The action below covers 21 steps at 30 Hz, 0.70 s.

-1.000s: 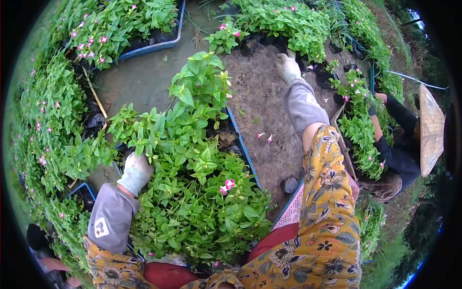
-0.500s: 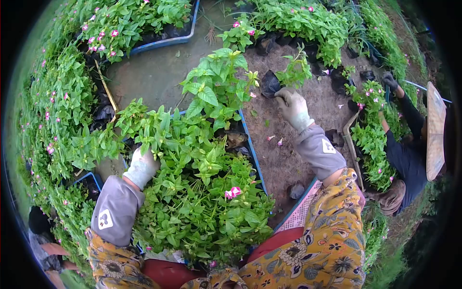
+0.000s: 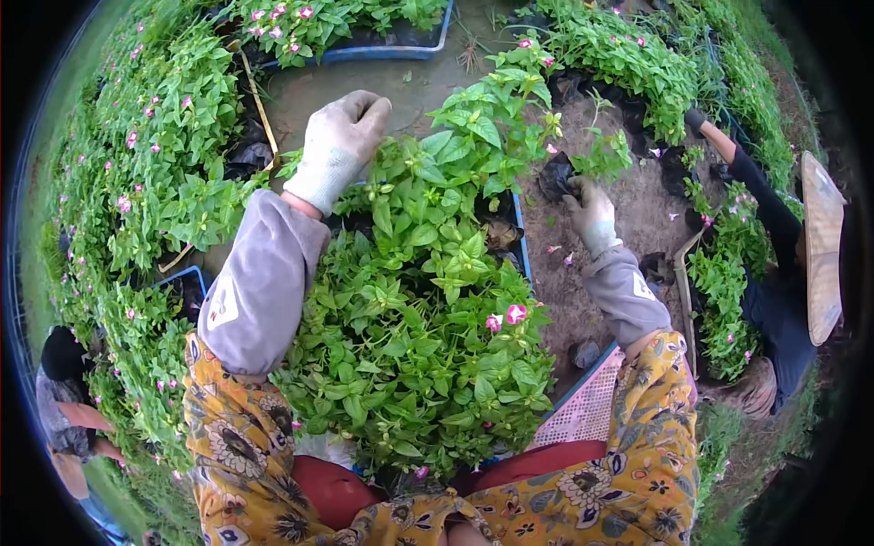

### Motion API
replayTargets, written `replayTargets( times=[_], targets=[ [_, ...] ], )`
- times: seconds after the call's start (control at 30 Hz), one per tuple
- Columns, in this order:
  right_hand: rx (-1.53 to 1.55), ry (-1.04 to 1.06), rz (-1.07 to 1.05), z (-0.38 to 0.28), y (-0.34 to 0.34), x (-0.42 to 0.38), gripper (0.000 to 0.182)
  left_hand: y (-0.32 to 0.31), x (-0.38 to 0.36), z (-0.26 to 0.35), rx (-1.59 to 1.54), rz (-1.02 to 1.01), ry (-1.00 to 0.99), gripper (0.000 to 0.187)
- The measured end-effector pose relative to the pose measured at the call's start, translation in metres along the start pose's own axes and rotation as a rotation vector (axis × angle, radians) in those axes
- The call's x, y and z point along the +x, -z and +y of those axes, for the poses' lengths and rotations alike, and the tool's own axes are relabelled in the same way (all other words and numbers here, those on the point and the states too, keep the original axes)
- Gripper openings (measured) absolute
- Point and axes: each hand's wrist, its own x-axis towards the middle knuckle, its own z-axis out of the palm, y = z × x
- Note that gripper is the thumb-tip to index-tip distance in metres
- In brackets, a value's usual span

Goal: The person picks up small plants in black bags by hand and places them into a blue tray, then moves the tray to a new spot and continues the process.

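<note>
My left hand, in a pale knitted glove, hangs over the far left edge of the leafy plants. Its fingers are curled together; whether anything sits between them is hidden. My right hand, also gloved, pinches the edge of a black nursery bag lying tilted on the soil. A leafy seedling leans out beside this bag. Between my arms stands a dense group of green flowering plants in a blue-edged tray, with a few pink-and-white blooms.
A pink perforated crate lies near my right knee. At the right, a co-worker in a straw hat reaches among plants; another person is at the far left. More flowering plants and a blue tray surround the soil.
My left hand has come out of the foliage and moved up and forward, its fingers curled. My right hand stays at the black bag. The view has shifted, and the co-worker's hand has moved farther out.
</note>
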Motion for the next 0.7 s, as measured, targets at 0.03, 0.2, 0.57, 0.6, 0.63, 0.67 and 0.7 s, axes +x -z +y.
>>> replayTargets(
  times=[0.03,0.2,0.57,0.6,0.63,0.67,0.7],
  targets=[
    [-0.050,-0.005,-0.059,-0.001,0.002,-0.001,0.019,-0.006,0.004,-0.001,-0.129,-0.026,0.010,0.044],
    [0.057,-0.120,-0.194,0.026,0.012,-0.004,0.019,-0.037,-0.006,-0.006,-0.290,-0.813,0.024,0.069],
    [1.148,0.012,-0.199,-0.232,0.133,0.024,0.016,-0.062,-0.101,0.011,0.328,-0.927,-0.316,0.074],
    [1.212,0.010,-0.289,-0.248,0.121,0.025,0.015,-0.061,-0.102,0.010,0.334,-0.910,-0.325,0.073],
    [1.172,-0.049,-0.382,-0.260,0.107,0.025,0.014,-0.061,-0.104,0.009,0.333,-0.887,-0.336,0.073],
    [1.129,-0.108,-0.472,-0.268,0.090,0.024,0.012,-0.062,-0.105,0.007,0.332,-0.864,-0.348,0.073],
    [1.034,-0.140,-0.550,-0.273,0.072,0.025,0.011,-0.062,-0.106,0.006,0.330,-0.841,-0.360,0.072]
  ],
)
